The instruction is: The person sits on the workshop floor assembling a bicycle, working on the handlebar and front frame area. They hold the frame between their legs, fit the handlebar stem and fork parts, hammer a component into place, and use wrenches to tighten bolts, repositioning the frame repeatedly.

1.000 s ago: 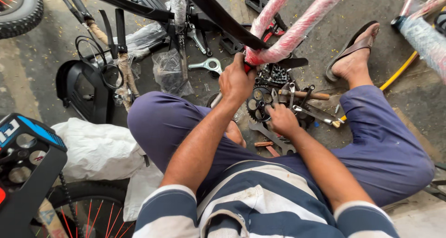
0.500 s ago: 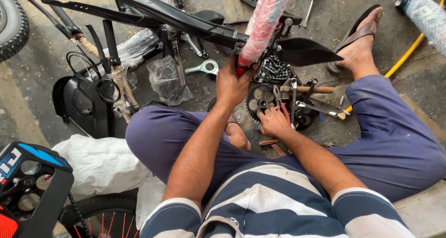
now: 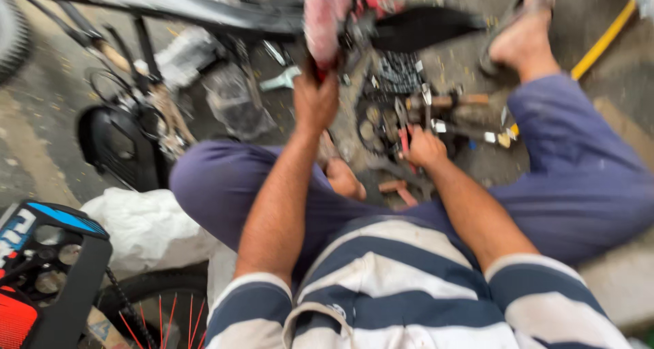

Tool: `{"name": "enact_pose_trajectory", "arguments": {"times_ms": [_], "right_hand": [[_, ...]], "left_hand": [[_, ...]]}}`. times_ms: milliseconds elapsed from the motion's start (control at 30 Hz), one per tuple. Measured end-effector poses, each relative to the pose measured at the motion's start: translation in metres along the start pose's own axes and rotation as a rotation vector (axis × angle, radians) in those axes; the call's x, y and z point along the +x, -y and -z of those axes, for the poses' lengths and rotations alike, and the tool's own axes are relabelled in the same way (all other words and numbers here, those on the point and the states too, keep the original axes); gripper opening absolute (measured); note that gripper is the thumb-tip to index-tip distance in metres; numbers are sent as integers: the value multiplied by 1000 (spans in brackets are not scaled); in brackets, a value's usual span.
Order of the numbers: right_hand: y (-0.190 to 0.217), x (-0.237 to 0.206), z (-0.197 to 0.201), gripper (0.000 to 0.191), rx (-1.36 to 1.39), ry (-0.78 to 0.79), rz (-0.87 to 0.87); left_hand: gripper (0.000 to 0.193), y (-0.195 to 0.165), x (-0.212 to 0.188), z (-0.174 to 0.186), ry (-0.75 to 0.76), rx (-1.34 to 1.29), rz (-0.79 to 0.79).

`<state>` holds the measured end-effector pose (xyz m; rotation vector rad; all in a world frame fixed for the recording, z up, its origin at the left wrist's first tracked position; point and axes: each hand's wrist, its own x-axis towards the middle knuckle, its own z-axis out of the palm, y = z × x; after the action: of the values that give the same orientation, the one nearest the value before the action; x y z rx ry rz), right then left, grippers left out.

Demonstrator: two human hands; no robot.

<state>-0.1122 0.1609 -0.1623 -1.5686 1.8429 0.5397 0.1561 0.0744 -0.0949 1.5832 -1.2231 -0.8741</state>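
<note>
1. Head view, change: the pink-wrapped frame tube [image 3: 321, 22], angled at 1 o'clock a second ago, is now seen nearly upright at 12 o'clock, and the whole picture has blurred. The work at the frame's lower end is judged unfinished.
2. Head view, pose: the left hand [image 3: 315, 104] is stretched forward, fingers closed round the tube's base. The right hand [image 3: 424, 148], at 2 o'clock of the knee, is curled round red-handled pliers [image 3: 403, 139] beside the chainring [image 3: 373, 128] on the floor.

white bag [image 3: 146, 230], yellow hose [image 3: 603, 39], perhaps wrench [image 3: 281, 81]
</note>
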Motion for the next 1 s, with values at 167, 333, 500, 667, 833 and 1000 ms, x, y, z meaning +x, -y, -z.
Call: {"name": "enact_pose_trajectory", "arguments": {"times_ms": [167,333,500,667,833,1000], "right_hand": [[-7,2,-5,85,-59,91,123],[-17,14,1,49,120,-154,-117],[-42,21,12,32,138,-450,-232],[-24,5,-10,45,304,-131,284],[23,-22,-59,21,-390,71,564],[22,-11,-56,19,-559,269,552]], "left_hand": [[33,6,-3,1,-57,-44,-68],[29,-1,-5,4,-37,-128,-179],[29,-5,-7,8,-6,-139,-210],[42,7,-8,6,-56,-16,-220],[47,9,-6,9,-57,112,-229],[44,-11,0,12,-125,138,-291]]}}
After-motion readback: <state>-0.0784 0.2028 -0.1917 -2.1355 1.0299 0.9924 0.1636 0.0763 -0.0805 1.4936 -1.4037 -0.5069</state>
